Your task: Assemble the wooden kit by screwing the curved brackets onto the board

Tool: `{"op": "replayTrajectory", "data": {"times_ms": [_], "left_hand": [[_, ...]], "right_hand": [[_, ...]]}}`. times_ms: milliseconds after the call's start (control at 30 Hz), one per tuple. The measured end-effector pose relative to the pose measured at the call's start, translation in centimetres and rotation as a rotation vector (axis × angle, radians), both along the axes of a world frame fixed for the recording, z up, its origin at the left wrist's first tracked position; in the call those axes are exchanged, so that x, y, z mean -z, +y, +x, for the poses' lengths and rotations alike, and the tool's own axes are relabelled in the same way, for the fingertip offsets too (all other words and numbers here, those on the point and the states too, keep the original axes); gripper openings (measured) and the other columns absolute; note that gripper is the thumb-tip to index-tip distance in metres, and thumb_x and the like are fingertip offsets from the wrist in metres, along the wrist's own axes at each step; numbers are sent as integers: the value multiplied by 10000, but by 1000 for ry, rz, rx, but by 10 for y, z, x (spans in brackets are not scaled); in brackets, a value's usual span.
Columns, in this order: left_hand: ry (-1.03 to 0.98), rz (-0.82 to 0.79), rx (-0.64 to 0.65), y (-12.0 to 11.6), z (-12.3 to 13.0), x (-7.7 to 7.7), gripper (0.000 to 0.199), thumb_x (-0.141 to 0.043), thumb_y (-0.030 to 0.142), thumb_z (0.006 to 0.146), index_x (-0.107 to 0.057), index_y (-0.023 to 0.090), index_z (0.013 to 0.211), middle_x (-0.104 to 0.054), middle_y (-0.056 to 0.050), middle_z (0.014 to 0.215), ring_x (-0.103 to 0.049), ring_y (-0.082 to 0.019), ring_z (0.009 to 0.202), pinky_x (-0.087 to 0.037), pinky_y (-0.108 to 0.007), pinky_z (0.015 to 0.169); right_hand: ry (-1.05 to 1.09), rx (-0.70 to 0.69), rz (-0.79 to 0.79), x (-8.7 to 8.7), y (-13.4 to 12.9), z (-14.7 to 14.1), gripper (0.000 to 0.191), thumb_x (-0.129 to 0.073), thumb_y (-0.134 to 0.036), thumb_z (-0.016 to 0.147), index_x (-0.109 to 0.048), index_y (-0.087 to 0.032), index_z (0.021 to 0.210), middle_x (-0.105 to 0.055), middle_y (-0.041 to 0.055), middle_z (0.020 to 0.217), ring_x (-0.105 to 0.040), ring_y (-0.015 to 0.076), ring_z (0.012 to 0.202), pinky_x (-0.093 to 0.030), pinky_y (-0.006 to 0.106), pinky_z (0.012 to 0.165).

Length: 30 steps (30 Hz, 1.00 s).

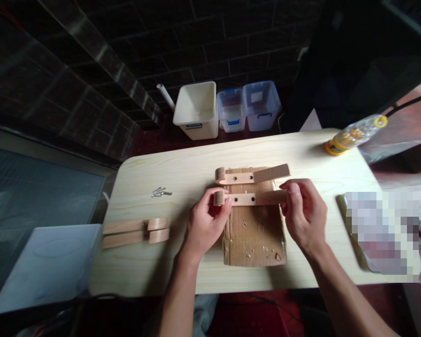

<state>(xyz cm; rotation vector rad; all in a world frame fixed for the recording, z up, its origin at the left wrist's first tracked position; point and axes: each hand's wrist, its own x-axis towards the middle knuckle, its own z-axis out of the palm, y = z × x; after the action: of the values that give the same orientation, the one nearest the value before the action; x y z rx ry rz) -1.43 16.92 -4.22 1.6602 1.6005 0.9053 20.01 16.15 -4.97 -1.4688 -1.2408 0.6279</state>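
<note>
A wooden hook [244,199] with two dark screw holes lies across the cardboard [254,238]. My left hand [207,220] pinches its curled end, while my right hand [303,213] grips the flat end between thumb and fingers. Just beyond it, a second wooden hook [243,178] with the same two holes rests on the cardboard's far edge, its flat arm slanting up to the right. Small punctures mark the near part of the cardboard. Two more wooden hooks [126,233] lie side by side at the table's left, and several metal screws [160,192] sit beyond them.
The pale wooden table [182,164] has rounded corners. A plastic bottle with yellow cap [359,133] stands at the back right, and a blurred-out flat object [375,234] lies at the right. Past the far edge are a white bin [196,110] and two clear boxes [261,105].
</note>
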Motion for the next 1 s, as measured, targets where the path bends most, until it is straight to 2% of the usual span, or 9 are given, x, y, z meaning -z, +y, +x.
{"op": "replayTrajectory", "data": {"times_ms": [333, 633, 1000], "left_hand": [[-11, -7, 20, 0, -1, -2, 251, -597, 409, 943, -632, 206, 1086, -726, -45, 1008, -688, -160, 888, -548, -225, 771], [-8, -3, 15, 0, -1, -1, 250, -591, 415, 947, -628, 207, 1081, -727, -51, 1035, -692, -162, 903, -552, -225, 775], [-11, -6, 19, -1, -2, -1, 232, -599, 397, 944, -628, 211, 1079, -728, -44, 1023, -690, -156, 890, -553, -221, 774]], "right_hand": [[19, -2, 2, 0, 0, 0, 333, -429, -452, 1040, -632, -219, 916, -601, -7, 717, -551, 123, 519, -429, 267, 497], [13, 18, 1, 0, -1, 1, 347, -409, -454, 1045, -642, -222, 936, -547, -31, 616, -533, 129, 492, -410, 277, 494], [-3, 26, 17, 0, 0, 1, 346, -401, -450, 1050, -643, -228, 943, -570, -22, 633, -539, 137, 496, -416, 283, 496]]}}
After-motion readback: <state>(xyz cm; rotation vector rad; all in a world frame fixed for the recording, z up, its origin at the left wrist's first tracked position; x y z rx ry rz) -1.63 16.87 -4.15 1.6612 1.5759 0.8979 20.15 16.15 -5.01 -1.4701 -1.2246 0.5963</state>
